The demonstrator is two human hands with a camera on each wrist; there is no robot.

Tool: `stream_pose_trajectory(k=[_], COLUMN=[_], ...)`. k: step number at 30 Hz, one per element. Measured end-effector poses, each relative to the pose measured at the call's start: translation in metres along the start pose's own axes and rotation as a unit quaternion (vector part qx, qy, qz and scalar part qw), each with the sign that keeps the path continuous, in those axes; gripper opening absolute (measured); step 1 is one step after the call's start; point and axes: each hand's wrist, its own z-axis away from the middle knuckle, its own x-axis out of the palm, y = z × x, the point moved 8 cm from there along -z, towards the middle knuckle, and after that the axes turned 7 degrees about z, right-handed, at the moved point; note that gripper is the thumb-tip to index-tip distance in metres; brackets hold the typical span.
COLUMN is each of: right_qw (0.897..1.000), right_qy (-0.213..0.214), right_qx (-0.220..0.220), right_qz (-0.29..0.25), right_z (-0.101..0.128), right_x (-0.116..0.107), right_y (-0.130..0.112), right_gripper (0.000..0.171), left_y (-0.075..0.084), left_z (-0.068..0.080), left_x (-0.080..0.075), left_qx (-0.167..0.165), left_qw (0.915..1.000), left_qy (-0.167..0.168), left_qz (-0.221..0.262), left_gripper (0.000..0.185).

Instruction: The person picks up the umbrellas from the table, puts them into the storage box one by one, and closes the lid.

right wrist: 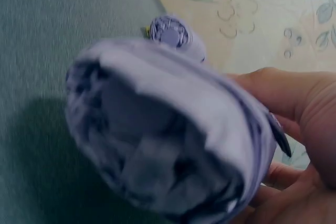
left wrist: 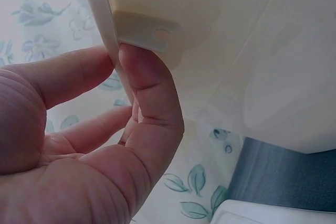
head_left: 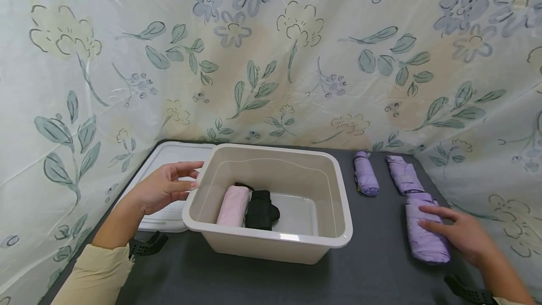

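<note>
A beige plastic bin [head_left: 345, 229] stands in the middle of the dark table. A pink folded umbrella [head_left: 233, 205] and a black folded umbrella [head_left: 260, 210] lie side by side on its floor. My left hand [head_left: 195, 175] is at the bin's left rim; in the left wrist view the thumb and a finger of this hand [left wrist: 113, 72] pinch the rim of the bin [left wrist: 236, 35]. To the right, my right hand [head_left: 427, 218] lies over a purple folded umbrella [head_left: 425, 244]. In the right wrist view the right hand [right wrist: 294, 129] wraps around that umbrella [right wrist: 157, 129].
Two more purple folded umbrellas [head_left: 365, 173] [head_left: 404, 175] lie behind the held one; the end of one [right wrist: 170, 31] shows in the right wrist view. A white lid [head_left: 169, 154] lies left of the bin. Floral cloth [head_left: 271, 60] closes off the back and both sides.
</note>
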Motion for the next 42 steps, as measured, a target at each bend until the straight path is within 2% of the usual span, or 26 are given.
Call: stream_pose_trajectory(k=[8,16,21,30,42], right_qw=[0.998,0.998,0.995,0.985,0.983], right_qy=[0.023,0.026,0.045,0.081,0.051], right_qx=[-0.025,-0.043,-0.087,-0.152,-0.160], right_qz=[0.047,0.026,0.009,0.023,-0.067], right_z=[0.008,0.013,0.018,0.028,0.032], right_x=[-0.002,0.005,0.006,0.008,0.012], right_y=[-0.038,-0.064,-0.086,-0.122,-0.144], right_gripper=[0.082,0.078,0.067,0.055,0.055], left_y=[0.002,0.001,0.002,0.001,-0.001], left_z=[0.000,-0.002,-0.003,-0.004,0.000], left_x=[0.000,0.000,0.000,0.001,0.003], left_qx=[-0.003,-0.002,0.001,0.004,0.006], left_qw=[1.0000,1.0000,1.0000,0.9999,0.9998], left_qy=[-0.002,-0.004,-0.006,-0.006,-0.008], left_qz=[0.004,0.001,0.006,0.007,0.016], left_gripper=[0.068,0.069,0.067,0.067,0.067])
